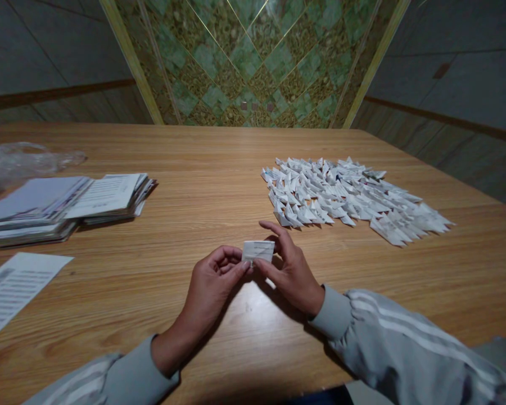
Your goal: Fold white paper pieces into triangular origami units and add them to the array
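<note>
A small folded piece of paper [258,249], white and roughly rectangular, is held up above the near middle of the table. My left hand [214,279] pinches its lower left corner between thumb and fingers. On the other side, my right hand [293,273] grips it with the thumb in front along the lower edge; the index finger is raised off the paper and the other fingertips are partly hidden behind it. Beyond my right hand lie many folded paper boats [329,194], set close together in rows.
Two stacks of paper, a thick one [34,199] and a smaller one [107,194], sit side by side at the left. Nearer lies a single printed sheet [19,289]. Crumpled clear plastic [21,160] rests behind the stacks. All are on a wooden table [185,169].
</note>
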`<state>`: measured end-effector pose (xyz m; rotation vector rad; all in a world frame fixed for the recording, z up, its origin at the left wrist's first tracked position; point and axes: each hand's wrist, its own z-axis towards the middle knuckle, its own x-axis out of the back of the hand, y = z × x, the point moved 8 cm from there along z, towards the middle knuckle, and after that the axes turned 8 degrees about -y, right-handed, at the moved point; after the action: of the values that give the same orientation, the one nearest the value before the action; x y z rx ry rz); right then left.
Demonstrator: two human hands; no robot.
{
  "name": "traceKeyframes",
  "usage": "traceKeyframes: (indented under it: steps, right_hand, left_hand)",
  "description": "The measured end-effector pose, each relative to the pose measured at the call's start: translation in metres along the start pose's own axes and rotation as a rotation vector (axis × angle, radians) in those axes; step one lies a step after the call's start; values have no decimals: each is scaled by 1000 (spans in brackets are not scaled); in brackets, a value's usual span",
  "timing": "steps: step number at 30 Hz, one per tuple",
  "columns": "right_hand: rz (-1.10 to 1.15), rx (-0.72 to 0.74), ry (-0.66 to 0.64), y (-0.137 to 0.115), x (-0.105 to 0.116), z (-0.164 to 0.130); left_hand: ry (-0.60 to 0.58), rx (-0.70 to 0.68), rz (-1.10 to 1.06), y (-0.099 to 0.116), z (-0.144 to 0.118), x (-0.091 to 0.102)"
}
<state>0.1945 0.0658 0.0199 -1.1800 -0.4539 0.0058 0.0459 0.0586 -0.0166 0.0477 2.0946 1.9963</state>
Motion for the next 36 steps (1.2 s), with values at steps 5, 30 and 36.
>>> traceKeyframes:
  steps: [5,30,36]
  right_hand:
    - [214,-112,-97,13,-4,4]
    - [609,-257,-99,25,-18,2]
    - [598,-225,-168,23,-25,0]
  left_hand:
    - [-7,-104,213,16,-4,1]
    - [75,43,-182,-6,-2,8]
    - [24,115,-351,-9,0,0]
